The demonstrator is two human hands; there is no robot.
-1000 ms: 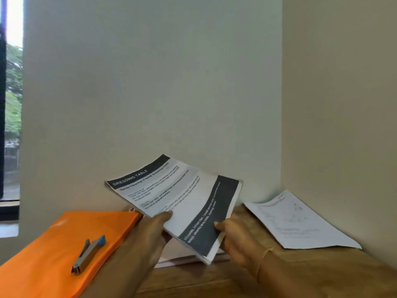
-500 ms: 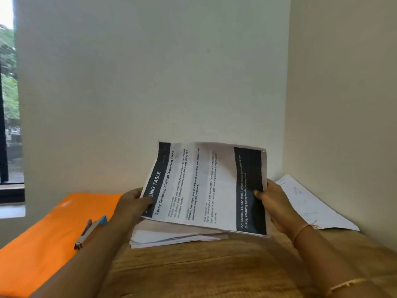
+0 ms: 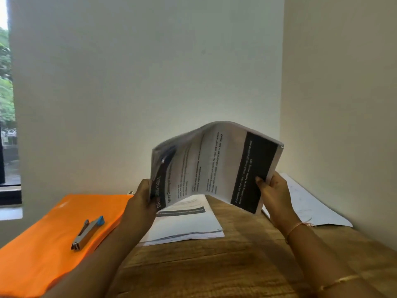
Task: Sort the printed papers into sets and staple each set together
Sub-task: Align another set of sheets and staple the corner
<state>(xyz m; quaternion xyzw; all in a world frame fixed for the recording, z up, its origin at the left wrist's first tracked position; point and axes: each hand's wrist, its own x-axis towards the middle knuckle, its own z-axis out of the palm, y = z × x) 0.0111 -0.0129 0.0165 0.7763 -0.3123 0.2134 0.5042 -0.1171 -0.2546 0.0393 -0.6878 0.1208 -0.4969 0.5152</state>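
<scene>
Nearest the camera, above the brown wooden worktop, both hands hold one sheaf of white printed papers with dark header bands clear of the surface. The left hand has its grip curled round the left edge, and the right hand pinches the right edge, thumb on the dark band. Pushed inward from both ends, the sheaf bows into an arch, probably to check or square its pages as one set before stapling. Just beyond and below lies a flat stack of more printed sheets, likely not yet sorted. To the left, a grey metal stapler with a blue tip rests on a flat orange folder, within reach of the left hand. At the right, loose white sheets lie against the wall. Behind stand plain pale walls meeting in a corner, with a window at far left.
</scene>
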